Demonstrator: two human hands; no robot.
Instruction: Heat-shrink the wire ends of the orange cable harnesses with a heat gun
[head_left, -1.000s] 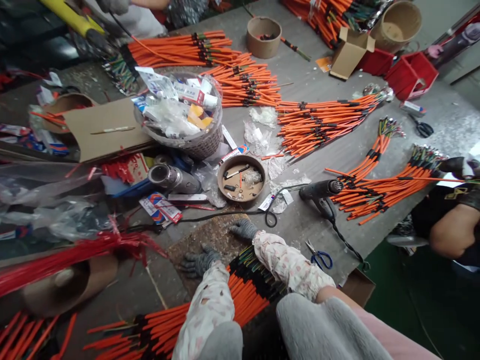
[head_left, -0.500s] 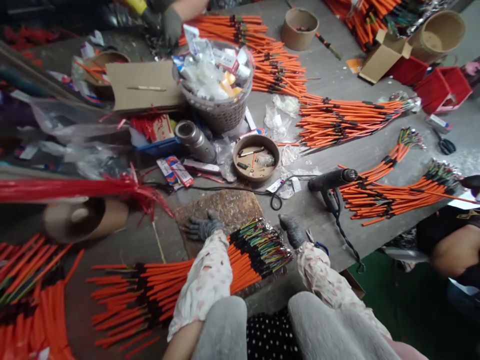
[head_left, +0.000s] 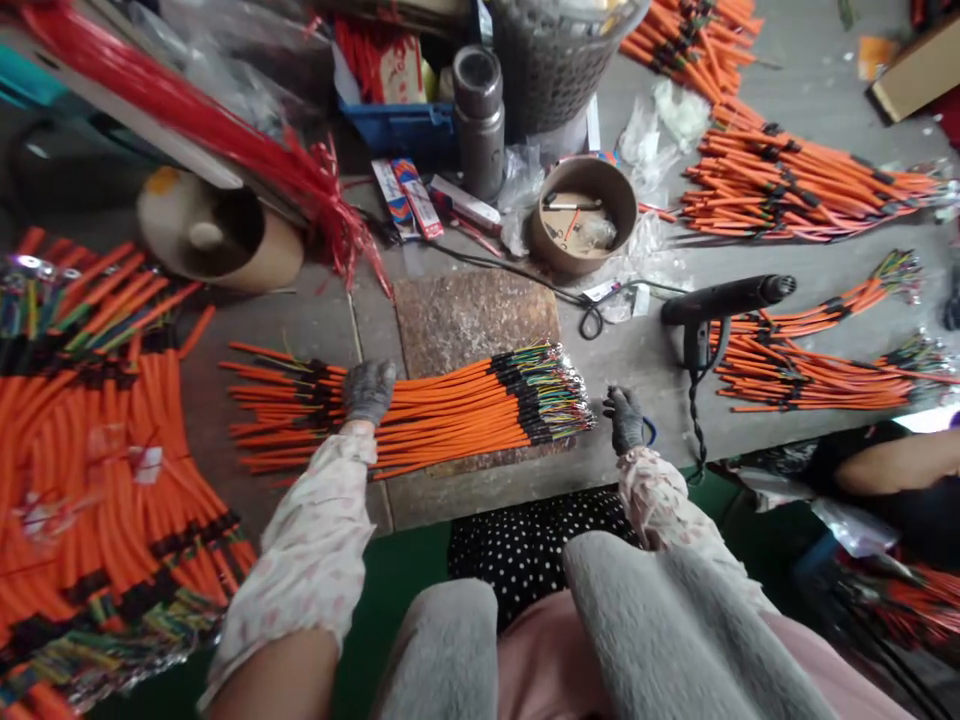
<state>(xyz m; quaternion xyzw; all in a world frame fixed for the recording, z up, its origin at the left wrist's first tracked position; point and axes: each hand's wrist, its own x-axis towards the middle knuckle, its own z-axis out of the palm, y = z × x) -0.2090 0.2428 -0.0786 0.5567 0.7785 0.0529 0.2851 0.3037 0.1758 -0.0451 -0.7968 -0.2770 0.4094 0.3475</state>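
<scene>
A row of orange cables [head_left: 442, 410] with black sleeves and thin coloured wires lies across the table, metal ends to the right. My left hand [head_left: 369, 392], in a grey glove, is on the cables towards their left end, its fingers bent down over them. My right hand [head_left: 624, 415], also gloved, is just right of the metal ends, apart from them. Its fingers are loosely bent and slightly apart, with nothing visible in them. The blue handle of scissors [head_left: 650, 431] shows beside it, partly hidden. Under the cables lies a worn brown board [head_left: 476, 320].
A heat gun [head_left: 724, 303] stands to the right, its cord trailing. Behind the board are a cardboard ring tub [head_left: 547, 240], a metal flask [head_left: 480, 140] and a blue bin [head_left: 397, 130]. More orange cables [head_left: 112, 450] fill the left. A person's arm [head_left: 900, 465] is at the right.
My left hand has gone from lying spread on the board to the left part of the cables, fingers bent. The right hand's fingers have curled. The view has shifted, and the cables lie straighter.
</scene>
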